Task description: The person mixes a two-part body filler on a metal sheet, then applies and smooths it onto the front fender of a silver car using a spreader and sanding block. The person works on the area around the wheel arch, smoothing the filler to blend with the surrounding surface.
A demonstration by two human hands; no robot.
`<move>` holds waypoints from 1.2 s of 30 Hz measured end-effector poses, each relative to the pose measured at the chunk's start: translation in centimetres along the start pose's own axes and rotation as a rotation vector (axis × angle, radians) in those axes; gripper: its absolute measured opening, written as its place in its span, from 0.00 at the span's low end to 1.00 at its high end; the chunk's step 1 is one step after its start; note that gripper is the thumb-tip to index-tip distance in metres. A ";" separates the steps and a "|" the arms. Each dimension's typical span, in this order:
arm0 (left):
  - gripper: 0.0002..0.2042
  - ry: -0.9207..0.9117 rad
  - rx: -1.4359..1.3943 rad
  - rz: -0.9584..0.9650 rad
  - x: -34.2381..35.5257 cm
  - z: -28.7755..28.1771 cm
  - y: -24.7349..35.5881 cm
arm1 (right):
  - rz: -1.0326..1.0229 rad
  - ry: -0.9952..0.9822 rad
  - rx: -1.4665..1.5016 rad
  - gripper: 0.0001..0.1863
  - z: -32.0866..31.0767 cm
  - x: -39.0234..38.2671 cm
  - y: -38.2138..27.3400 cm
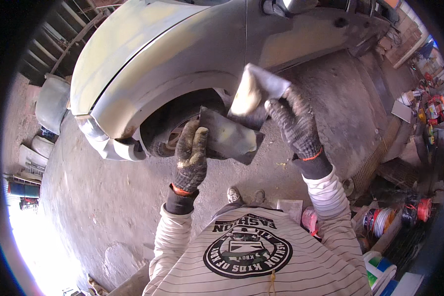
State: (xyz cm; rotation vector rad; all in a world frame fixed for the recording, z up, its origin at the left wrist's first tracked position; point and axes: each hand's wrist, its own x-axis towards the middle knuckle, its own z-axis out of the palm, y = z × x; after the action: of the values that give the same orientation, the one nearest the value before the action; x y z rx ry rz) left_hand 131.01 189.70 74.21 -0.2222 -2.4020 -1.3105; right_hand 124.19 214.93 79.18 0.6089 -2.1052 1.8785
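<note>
My left hand (191, 157), in a dirty knit glove, grips a dark flat mixing board (229, 135) smeared with pale yellow filler. My right hand (295, 126), also gloved, holds a wide flat spreader (255, 90) tilted above the board, with a lump of yellow filler on its blade. Both hands are raised in front of the front wheel arch (163, 101) of a grey car (182, 44) whose fender carries patches of sanded yellowish filler.
The car's front bumper (108, 143) and wheel (170, 135) stand just ahead on a grey concrete floor (108, 197). Loose body panels (49, 103) lean at the left. Tins, cable reels (380, 219) and clutter crowd the right side. My shoes (244, 195) show below.
</note>
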 end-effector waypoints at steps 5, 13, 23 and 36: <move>0.09 0.067 -0.254 -0.159 0.3 -0.4 0.3 | -0.183 -0.331 -0.324 0.13 -0.7 -1.0 -2.1; 0.11 0.351 -0.209 -0.032 1.2 2.9 2.0 | -0.591 -0.192 -0.802 0.16 0.7 -2.5 -4.0; 0.10 0.334 -0.041 0.199 1.7 4.4 3.0 | -0.607 -0.227 -0.984 0.22 0.9 -3.9 -4.3; 0.12 0.239 -0.224 0.058 1.3 1.6 1.8 | -0.433 -0.258 -0.638 0.12 -2.7 -1.4 -2.7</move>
State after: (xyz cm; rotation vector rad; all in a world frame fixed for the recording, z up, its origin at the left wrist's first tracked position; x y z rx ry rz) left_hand 130.00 192.00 75.36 -0.1838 -2.0379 -1.4890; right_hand 126.46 217.59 81.28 1.0639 -2.3060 0.8687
